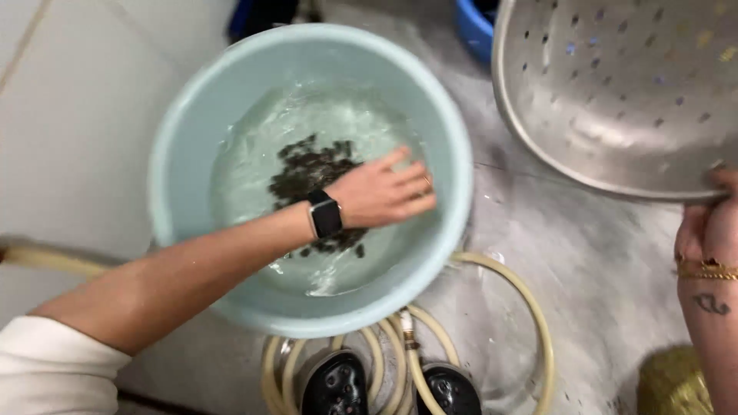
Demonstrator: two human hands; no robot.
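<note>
My left hand reaches into a pale blue bucket of water, fingers spread and flat over a cluster of small dark bits floating in it. A black wrist watch sits on that arm. My right hand grips the lower rim of a large perforated metal colander held tilted at the upper right. A gold bangle is on the right wrist.
A coiled beige hose lies on the wet grey floor under and beside the bucket. Two dark shoes show at the bottom edge. A blue tub stands behind. White tiled wall runs along the left.
</note>
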